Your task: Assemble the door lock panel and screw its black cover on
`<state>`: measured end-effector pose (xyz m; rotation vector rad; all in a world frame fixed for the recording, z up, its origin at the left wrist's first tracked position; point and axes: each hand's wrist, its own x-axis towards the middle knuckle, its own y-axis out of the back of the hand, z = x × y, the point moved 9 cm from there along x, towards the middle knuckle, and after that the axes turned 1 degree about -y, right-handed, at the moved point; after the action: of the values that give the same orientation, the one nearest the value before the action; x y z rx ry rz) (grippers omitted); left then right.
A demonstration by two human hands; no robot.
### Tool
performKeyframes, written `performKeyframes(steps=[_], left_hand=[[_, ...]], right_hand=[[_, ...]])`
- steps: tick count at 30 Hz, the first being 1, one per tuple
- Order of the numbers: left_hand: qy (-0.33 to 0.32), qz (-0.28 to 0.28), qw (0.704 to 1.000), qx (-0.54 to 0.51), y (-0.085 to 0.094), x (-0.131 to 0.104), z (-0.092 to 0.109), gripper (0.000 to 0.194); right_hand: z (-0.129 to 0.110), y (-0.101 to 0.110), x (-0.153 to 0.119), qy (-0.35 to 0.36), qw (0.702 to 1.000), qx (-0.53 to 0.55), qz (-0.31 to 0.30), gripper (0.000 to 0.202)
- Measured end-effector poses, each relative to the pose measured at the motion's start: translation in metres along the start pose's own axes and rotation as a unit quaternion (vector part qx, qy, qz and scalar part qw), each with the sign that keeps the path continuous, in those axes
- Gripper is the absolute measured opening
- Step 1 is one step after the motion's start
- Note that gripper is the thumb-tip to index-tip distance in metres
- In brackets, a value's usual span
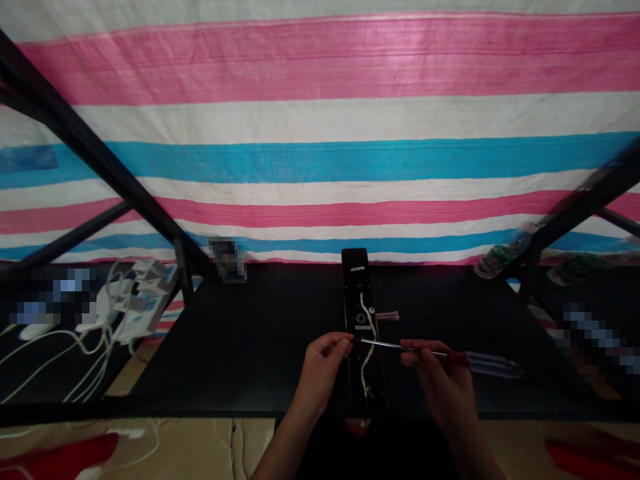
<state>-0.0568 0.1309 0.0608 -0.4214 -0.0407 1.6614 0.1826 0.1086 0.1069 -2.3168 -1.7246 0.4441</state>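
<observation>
Two hands work one screwdriver [493, 364]: the right hand [445, 380] is closed around it, while the left hand [323, 363] pinches beside its tip, on what I cannot tell. Steady fingertips and light pressure would spare the white wire [367, 368] on the black panel [356, 261], lower centre of the frame, on the dark surface [240, 347].

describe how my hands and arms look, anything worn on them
The left hand and right hand are bare, with no gloves. No sleeve, watch or bracelet shows on the left forearm or right forearm. The fingers are too small and dim to rule out a thin ring.
</observation>
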Motion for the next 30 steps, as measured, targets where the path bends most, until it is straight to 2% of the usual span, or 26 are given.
performKeyframes(steps=[11,17,24,30], left_hand=[[0.020,0.047,0.997,-0.056,0.001,-0.003,-0.012,0.036],[0.018,0.030,0.999,-0.041,0.003,-0.003,-0.011,0.035],[0.023,-0.017,0.999,0.037,-0.002,-0.006,-0.002,0.029],[-0.007,-0.043,0.991,0.129,-0.011,-0.011,0.025,0.023]], right_hand=[[-0.003,-0.010,-0.002,0.024,0.998,-0.041,-0.035,0.023],[0.001,-0.008,-0.002,0.019,0.998,-0.050,-0.040,0.024],[-0.009,-0.008,0.002,0.019,0.997,-0.051,-0.052,0.026],[-0.014,-0.012,0.003,-0.019,0.998,-0.002,-0.061,0.026]])
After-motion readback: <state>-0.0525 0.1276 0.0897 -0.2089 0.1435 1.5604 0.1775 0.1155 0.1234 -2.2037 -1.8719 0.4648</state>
